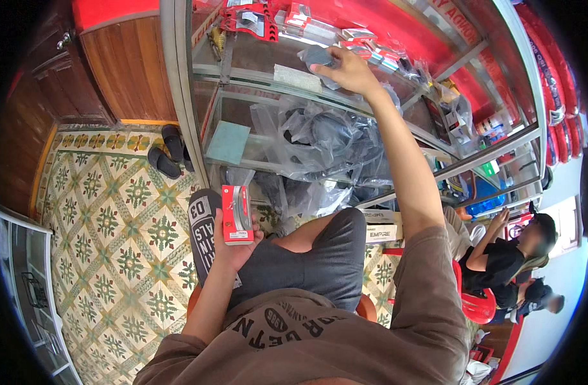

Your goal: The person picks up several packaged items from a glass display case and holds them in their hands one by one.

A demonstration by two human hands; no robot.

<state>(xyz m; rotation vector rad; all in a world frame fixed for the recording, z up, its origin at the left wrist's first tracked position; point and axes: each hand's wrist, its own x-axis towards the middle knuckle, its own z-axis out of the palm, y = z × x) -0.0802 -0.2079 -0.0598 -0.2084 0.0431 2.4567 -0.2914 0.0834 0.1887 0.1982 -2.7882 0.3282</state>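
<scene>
My left hand (237,248) holds a red and white cardboard box (238,214) above my left thigh. Reaching into the display cabinet, my right hand (344,71) grips a dark round part in clear plastic (318,57) over the upper glass shelf. Just below it, a pale, worn strip (298,78) lies along that shelf's front. Behind my fingers are red and white boxes (359,36) and a red packet (249,20). On the shelf beneath lie black parts in clear plastic bags (330,132) and a light blue-green card (228,142).
The cabinet's metal post (181,86) stands to the left, with black sandals (164,162) on the tiled floor beside it. A carton (380,226) sits near my right knee. Seated people (501,260) and a red plastic chair (478,305) are at the right.
</scene>
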